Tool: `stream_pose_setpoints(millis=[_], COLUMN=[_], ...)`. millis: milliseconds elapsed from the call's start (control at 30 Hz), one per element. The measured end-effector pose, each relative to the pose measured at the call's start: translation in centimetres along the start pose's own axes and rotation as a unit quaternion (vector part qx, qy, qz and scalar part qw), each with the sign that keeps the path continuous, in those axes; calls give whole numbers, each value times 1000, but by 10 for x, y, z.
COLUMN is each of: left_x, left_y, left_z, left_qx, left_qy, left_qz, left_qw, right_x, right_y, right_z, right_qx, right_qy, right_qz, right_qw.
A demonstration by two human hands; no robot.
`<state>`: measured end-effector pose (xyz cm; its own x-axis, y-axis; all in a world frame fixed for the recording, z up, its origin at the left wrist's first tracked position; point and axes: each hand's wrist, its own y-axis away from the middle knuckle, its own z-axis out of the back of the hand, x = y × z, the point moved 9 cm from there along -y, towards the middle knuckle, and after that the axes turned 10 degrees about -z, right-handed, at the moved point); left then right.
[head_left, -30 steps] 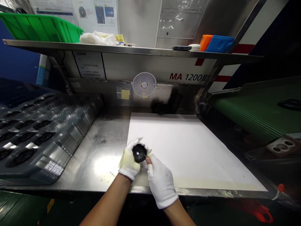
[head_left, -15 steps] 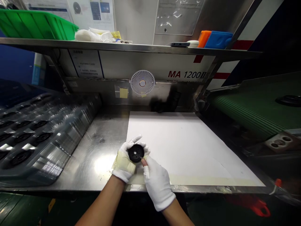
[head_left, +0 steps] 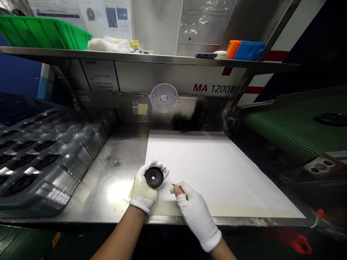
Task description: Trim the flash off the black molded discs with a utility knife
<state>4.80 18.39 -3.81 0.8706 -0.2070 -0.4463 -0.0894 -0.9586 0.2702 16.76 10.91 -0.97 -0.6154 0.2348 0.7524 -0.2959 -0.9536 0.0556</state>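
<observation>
My left hand (head_left: pixel 143 184), in a white glove with yellowish tape over the palm, is closed around a black round plastic wheel-like part (head_left: pixel 154 177). Its recessed face, with a pale centre hole and small holes around it, is turned up toward me. To the right and apart from the part, my right hand (head_left: pixel 193 209) wears a white glove with the thumb bare. Thumb and forefinger pinch a small blade (head_left: pixel 174 185); only its thin dark tip shows, and the fingers hide the rest.
Clear plastic trays (head_left: pixel 62 180) of black round parts are stacked left. A white sheet (head_left: pixel 217 169) covers the steel bench. A fan (head_left: pixel 164 97) stands behind, beneath a shelf (head_left: pixel 162 57) with a green bin (head_left: pixel 46 32). A green conveyor (head_left: pixel 292 126) on the right carries a black part (head_left: pixel 330 119).
My right hand has moved right and slightly down, away from the black part it was touching with the blade. My left hand has tilted the part and shifted slightly left.
</observation>
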Motion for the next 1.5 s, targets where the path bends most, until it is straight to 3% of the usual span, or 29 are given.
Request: stream_pose_setpoints(millis=[100,300,567,700,833,1000,1167,1300,1400,1500], left_x=[1,8,0,-2,-4,3,8,9,4,-4], left_y=[2,5,9,6,3,5,10,12,12,13], left_z=[1,2,-6,-3,2,6,-3,1,5,-1], left_qx=[-7,-27,-11,-30,-41,-40,4,-29,-54,-31], left_qy=[9,31,65,76,84,99,102,101,84,70], left_qz=[5,5,-59,-59,-45,14,6,8,-8,-28], left_qw=[1000,999,996,995,995,994,995,994,995,997], right_x=[-4,18,31,31,19,7,27,34,34,28], right_y=[-1,7,13,18,13,3,5,11,16,16], right_z=[11,1,-16,-22,-4,16,5,-6,-10,2], right_qx=[-23,-43,-67,-18,-7,-45,-59,-60,-4,-1], right_qy=[109,58,122,55,-71,-20,49,99,53,-15], right_qz=[12,57,55,46,13,-6,50,60,59,34], right_qw=[994,996,989,997,997,999,996,991,997,999])
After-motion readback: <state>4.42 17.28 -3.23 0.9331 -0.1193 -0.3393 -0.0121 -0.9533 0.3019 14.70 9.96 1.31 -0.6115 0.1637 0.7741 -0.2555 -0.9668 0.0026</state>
